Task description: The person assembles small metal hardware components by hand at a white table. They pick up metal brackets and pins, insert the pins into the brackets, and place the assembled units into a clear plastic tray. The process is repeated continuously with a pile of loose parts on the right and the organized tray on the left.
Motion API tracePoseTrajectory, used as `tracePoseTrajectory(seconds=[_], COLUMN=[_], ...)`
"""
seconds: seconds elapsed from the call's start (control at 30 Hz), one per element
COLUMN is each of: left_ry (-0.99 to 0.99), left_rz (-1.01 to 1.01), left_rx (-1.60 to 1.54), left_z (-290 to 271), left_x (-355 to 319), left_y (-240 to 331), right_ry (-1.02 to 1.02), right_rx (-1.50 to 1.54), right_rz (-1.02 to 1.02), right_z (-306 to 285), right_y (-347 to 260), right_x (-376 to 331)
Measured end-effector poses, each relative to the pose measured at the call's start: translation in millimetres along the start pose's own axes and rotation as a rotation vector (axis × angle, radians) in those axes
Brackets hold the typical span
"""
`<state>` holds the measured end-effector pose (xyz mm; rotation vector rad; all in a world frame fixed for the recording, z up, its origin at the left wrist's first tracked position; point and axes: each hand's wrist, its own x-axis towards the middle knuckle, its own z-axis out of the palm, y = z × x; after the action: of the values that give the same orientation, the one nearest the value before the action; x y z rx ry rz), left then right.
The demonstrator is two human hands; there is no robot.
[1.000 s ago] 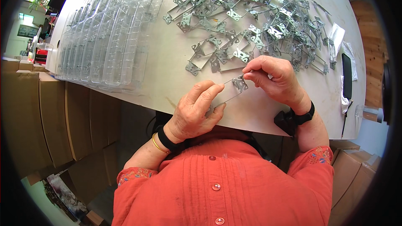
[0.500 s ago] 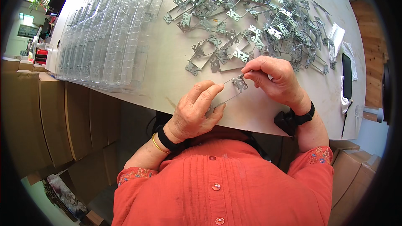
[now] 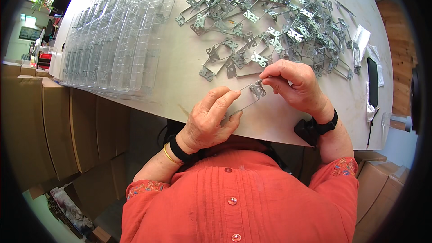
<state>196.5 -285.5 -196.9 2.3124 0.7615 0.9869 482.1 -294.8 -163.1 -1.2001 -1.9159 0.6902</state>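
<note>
Near the table's front edge, my left hand [image 3: 211,114] grips a thin metal bracket [image 3: 258,90] with a punched end plate and two slim side arms. Its near end is hidden by my fingers. My right hand [image 3: 297,83] is pinched at the plate's upper corner; thumb and forefinger come together there. Whatever small thing may lie between those fingertips is too small to make out. Just beyond both hands spreads a tangled heap of similar metal brackets [image 3: 292,33].
Clear plastic compartment trays [image 3: 121,49] cover the table's left side. At the right lie a black phone-shaped object [image 3: 372,81] and crumpled white wrappers [image 3: 361,40]. Cardboard boxes [image 3: 58,126] stand below the table's left edge, with more boxes [image 3: 380,189] at the lower right.
</note>
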Motion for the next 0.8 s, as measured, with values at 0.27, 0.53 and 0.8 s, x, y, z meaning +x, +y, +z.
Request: tracePoseTrajectory(seconds=[0.27,0.53,0.8], left_ry=[0.006,-0.001,-0.002], left_rz=[0.006,-0.004,-0.001], left_rx=[0.003,0.003,0.010], left_z=[0.4,0.0,-0.6], left_x=[0.3,0.1,0.0], left_y=[-0.8,0.1,0.5], right_ry=[-0.012,0.003,0.008], right_rx=[-0.014,-0.007,-0.006], right_rz=[-0.011,-0.023,-0.035], right_z=[-2.1,-1.2,-1.0], right_y=[-2.2,-1.9,-2.0], right_x=[1.4,1.2,2.1])
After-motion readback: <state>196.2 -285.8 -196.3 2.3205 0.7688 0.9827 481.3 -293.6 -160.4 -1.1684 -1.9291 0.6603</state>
